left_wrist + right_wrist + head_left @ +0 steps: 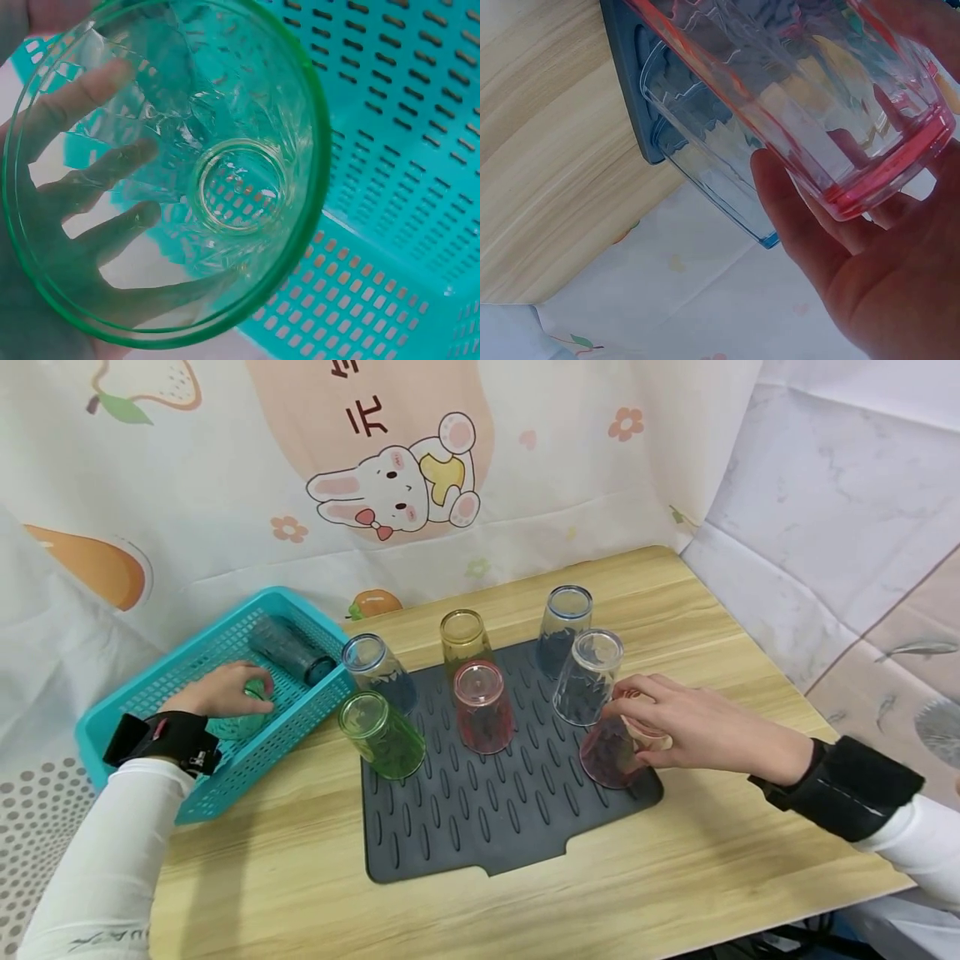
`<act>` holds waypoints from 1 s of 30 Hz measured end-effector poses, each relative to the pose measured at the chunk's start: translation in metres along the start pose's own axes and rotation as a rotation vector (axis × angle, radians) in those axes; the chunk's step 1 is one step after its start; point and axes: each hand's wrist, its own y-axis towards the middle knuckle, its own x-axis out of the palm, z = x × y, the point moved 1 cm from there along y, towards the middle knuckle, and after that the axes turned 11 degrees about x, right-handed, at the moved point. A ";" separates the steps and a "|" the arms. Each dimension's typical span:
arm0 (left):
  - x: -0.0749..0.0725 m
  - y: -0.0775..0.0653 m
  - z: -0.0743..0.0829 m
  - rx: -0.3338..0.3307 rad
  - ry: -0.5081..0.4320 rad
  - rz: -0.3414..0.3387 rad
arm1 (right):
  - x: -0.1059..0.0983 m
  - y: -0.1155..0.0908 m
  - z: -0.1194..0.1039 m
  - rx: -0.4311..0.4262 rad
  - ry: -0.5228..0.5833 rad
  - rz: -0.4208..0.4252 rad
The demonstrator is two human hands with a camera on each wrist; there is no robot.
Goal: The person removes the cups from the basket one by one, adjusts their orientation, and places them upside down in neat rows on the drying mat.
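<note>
My left hand [223,688] is inside the turquoise basket [247,783], its fingers curled round a light green glass [238,725]. In the left wrist view the mouth of that green glass [318,187] faces the camera, with the fingers seen through its wall. On the right, my right hand [678,724] grips an upside-down pink glass [606,753] at the near right corner of the dark drying mat [487,827]. The thumb and fingers surround the upper part of this pink glass [889,169] near its base.
Upside down on the mat stand a green glass [384,739], a red glass [482,710], a yellow glass [463,643], a clear glass [585,681] and two blue glasses [381,672] [561,631]. A dark glass [288,652] lies in the basket. The wooden table [337,910] meets a printed cloth [570,485] behind.
</note>
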 end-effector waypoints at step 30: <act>-0.074 -0.061 0.118 0.302 -0.064 0.295 | -0.002 0.005 -0.011 -0.046 -0.025 -0.046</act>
